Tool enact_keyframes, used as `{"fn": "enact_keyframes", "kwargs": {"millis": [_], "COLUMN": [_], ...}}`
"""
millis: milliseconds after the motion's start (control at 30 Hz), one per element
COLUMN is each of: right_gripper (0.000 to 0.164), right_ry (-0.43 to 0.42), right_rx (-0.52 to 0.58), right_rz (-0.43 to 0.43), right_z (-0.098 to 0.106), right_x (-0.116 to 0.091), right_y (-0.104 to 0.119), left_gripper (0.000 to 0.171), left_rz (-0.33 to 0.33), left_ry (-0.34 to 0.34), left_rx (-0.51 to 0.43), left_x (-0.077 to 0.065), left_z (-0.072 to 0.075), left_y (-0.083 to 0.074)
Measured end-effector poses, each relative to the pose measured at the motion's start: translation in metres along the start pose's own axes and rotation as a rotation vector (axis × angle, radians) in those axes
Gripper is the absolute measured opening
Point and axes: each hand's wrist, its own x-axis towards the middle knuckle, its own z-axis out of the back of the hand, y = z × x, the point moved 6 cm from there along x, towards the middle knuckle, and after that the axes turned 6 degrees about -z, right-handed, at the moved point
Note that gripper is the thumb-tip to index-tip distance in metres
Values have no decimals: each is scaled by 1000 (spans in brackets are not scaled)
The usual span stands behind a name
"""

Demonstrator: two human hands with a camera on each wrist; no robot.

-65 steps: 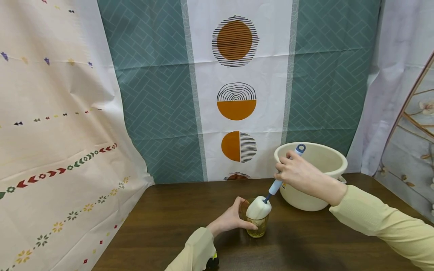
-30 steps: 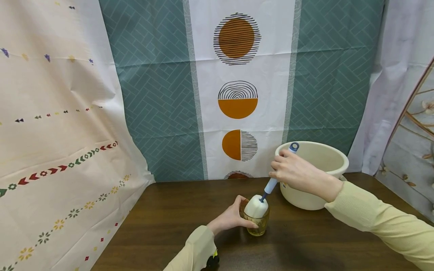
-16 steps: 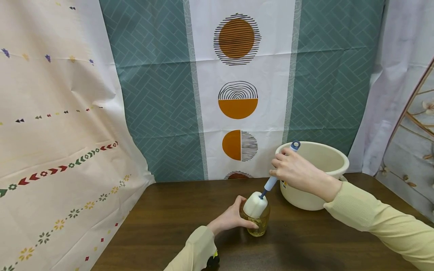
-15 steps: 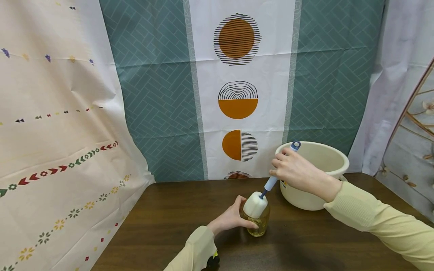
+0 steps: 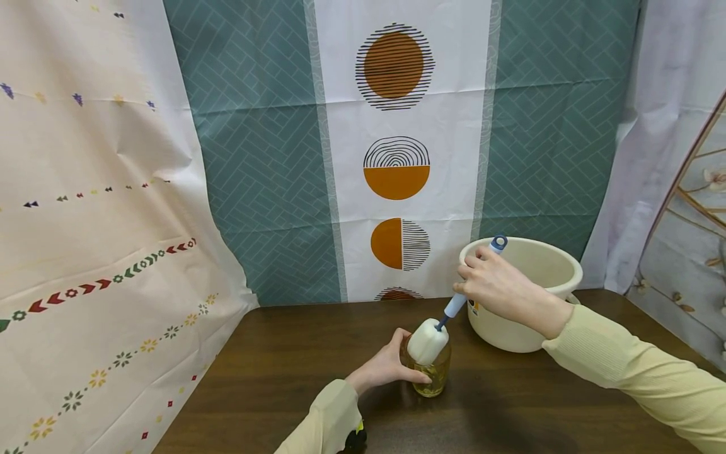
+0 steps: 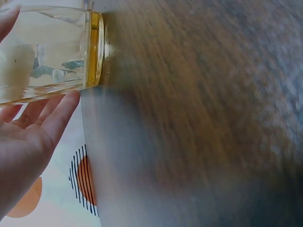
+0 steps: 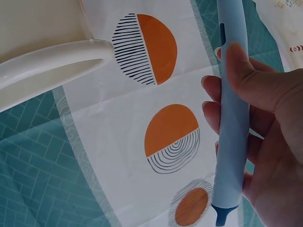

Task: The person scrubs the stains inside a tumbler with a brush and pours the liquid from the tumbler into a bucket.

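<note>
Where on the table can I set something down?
Bare table shows left of the left hand, and right of the glass, in front of the tub. It's crowded from glass to tub, where the right hand holds the brush.

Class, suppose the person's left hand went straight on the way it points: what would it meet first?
The left hand would meet the amber glass first, since it grips that. Beyond, the line seems to run toward the cream basin, though depth is hard to judge.
</note>
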Motion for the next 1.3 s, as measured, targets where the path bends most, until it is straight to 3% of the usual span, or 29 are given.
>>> {"fn": "enact_keyframes", "kwargs": {"millis": [433, 1300], "right_gripper": [21, 22], "right_ry": [51, 2], "right_rx": [-22, -17], "right_rz": [-33, 2], "right_z": [-1, 8], "right_x": [-3, -5], "right_y": [-5, -4], "left_gripper": [65, 67], "left_rz": [-18, -24], "left_ry": [0, 5], "left_rx": [-7, 1], "left_x": [0, 0], "left_z": [0, 0], "left_y": [-2, -2]}}
